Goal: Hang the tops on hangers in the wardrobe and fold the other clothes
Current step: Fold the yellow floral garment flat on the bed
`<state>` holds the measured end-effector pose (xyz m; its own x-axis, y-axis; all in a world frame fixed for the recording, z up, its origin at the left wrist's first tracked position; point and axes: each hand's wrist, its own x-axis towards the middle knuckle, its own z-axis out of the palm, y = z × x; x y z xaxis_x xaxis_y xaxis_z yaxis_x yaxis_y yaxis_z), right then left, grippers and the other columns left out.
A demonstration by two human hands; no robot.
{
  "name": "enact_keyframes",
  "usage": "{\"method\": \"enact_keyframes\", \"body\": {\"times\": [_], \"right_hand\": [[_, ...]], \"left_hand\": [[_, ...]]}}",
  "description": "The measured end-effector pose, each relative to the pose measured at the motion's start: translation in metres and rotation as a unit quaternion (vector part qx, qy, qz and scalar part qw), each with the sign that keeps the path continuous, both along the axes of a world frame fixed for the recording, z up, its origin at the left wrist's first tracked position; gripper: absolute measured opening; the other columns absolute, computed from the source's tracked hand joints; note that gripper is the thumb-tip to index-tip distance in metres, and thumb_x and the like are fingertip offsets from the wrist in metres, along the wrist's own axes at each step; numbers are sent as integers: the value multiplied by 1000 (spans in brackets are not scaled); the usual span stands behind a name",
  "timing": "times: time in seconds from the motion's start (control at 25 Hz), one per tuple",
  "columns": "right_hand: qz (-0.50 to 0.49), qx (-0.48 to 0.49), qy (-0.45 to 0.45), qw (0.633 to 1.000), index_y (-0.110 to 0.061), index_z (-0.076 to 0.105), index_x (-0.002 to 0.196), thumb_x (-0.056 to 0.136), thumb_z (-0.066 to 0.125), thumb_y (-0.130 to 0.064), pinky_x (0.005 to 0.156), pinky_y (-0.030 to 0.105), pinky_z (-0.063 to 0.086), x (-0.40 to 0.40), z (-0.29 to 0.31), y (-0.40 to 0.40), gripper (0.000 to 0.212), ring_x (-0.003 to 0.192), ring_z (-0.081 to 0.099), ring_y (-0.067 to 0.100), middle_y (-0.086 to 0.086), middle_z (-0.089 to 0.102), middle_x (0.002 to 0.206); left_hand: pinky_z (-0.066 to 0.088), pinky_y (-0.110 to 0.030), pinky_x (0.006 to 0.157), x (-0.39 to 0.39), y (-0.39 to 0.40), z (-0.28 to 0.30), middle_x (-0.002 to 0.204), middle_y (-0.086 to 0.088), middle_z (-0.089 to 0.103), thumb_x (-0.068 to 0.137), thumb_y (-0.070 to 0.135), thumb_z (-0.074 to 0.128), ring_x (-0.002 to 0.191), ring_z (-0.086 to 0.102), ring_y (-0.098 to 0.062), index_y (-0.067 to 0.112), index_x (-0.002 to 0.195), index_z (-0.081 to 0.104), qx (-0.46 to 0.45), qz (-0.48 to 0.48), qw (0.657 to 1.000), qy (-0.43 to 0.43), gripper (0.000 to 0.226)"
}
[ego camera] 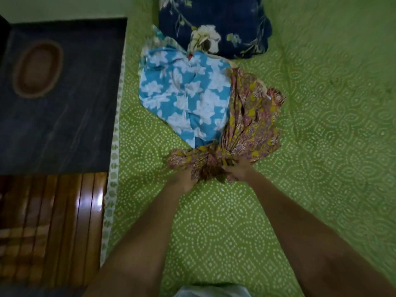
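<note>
Head view: yellow-and-maroon floral garment (pixel 252 125) is gripped at its bunched near end by left hand (pixel 184 179) and right hand (pixel 237 171). Blue-and-white floral garment (pixel 184 95) is laid beside it on the green bedsheet (pixel 321 146).

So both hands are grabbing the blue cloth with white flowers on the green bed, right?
Not quite. The head view shows the left hand and right hand gripping the yellow and pink flowery garment, not the blue cloth with white flowers, which lies untouched beside it. Everything is on the green bed.
</note>
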<state>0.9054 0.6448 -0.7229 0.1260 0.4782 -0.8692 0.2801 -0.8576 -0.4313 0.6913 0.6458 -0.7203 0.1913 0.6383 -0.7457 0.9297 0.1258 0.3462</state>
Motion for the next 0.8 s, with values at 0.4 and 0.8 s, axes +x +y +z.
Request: {"method": "enact_keyframes", "body": {"times": [0.4,0.8], "right_hand": [[245,69,-72,964,-1,47,135,95,57,-31,102,35,36,-24,77,64,52,127,44,31,15,45,141],[277,250,3,928,-7,64,80,90,64,-29,91,44,50,-46,456,76,25,85,61,29,10,64,86]], "left_hand": [[43,-41,88,35,24,40,159,-8,5,85,-16,42,130,39,-37,29,152,-4,108,-21,994,6,94],[50,-14,66,36,41,339,89,2,72,94,0,53,78,64,-5,7,110,60,229,275,875,-326,18]]}}
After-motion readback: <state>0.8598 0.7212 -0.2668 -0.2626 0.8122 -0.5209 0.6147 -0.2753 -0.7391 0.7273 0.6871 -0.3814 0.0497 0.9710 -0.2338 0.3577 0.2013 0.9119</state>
